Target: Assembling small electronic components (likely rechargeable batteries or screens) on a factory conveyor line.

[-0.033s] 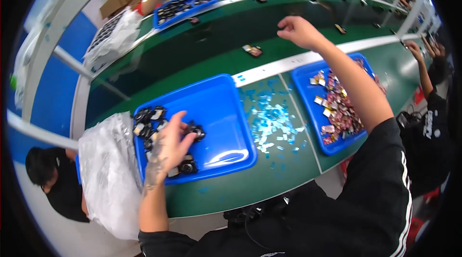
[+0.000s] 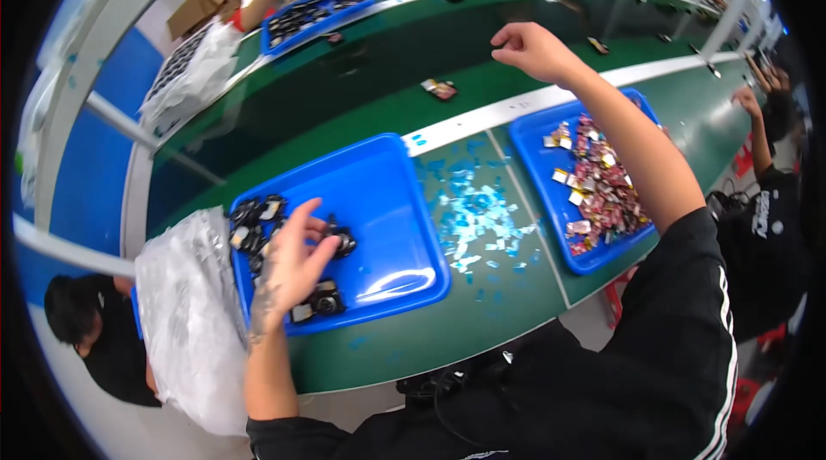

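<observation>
My left hand (image 2: 297, 266) hangs over the left blue tray (image 2: 379, 176), fingers and thumb spread. Small black parts with round lens-like faces (image 2: 249, 223) lie in that tray around the hand. One black part (image 2: 342, 242) shows just beyond the thumb; I see no grip on it. My right hand (image 2: 535, 51) is held out above the dark green belt (image 2: 370, 86), its fingers curled in toward the thumb. Nothing shows between those fingertips. To its left, a small pink and silver piece (image 2: 440, 89) lies on the belt.
A second blue tray (image 2: 551, 228) under my right arm holds many small pink and white-yellow pieces (image 2: 602, 193). Light-blue scraps (image 2: 482, 210) litter the table between trays. White plastic sheeting (image 2: 189, 314) drapes at left. People and trays (image 2: 323, 12) line the belt's far side.
The whole picture has shifted slightly to the left. Both hands keep nearly the same pose, left over the tray and right above the belt.
</observation>
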The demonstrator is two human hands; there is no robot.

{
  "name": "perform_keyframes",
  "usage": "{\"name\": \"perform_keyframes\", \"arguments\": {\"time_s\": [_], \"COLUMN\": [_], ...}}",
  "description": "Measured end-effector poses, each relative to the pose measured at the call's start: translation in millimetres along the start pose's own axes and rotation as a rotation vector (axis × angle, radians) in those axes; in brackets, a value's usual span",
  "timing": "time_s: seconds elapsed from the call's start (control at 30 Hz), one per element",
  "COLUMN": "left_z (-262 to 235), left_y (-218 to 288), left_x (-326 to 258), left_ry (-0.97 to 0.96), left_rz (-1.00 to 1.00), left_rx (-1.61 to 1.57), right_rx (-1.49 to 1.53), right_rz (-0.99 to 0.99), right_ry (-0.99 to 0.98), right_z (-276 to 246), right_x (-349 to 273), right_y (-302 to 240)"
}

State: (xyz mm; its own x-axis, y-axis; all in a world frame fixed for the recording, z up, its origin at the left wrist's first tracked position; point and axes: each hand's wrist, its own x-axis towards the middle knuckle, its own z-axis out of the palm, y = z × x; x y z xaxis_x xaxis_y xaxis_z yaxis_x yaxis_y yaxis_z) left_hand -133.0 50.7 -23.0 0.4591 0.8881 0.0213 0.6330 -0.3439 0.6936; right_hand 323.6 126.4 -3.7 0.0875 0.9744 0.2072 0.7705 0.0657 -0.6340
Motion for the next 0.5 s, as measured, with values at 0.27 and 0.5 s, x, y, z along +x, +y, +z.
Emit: {"name": "perform_keyframes", "arguments": {"time_s": [0.27, 0.5], "left_z": [41.1, 81.0], "left_y": [78.3, 122.3], "left_x": [46.6, 57.3], "left_ry": [-0.283, -0.322], "left_rz": [-0.195, -0.241], "left_rx": [-1.523, -1.402], "right_rx": [-0.421, -0.485], "right_rz": [0.011, 0.025], "right_ry": [-0.427, -0.187], "right_z": [-50.2, -28.1], "right_x": [-109.9, -138.4], "right_y": [5.6, 12.9]}}
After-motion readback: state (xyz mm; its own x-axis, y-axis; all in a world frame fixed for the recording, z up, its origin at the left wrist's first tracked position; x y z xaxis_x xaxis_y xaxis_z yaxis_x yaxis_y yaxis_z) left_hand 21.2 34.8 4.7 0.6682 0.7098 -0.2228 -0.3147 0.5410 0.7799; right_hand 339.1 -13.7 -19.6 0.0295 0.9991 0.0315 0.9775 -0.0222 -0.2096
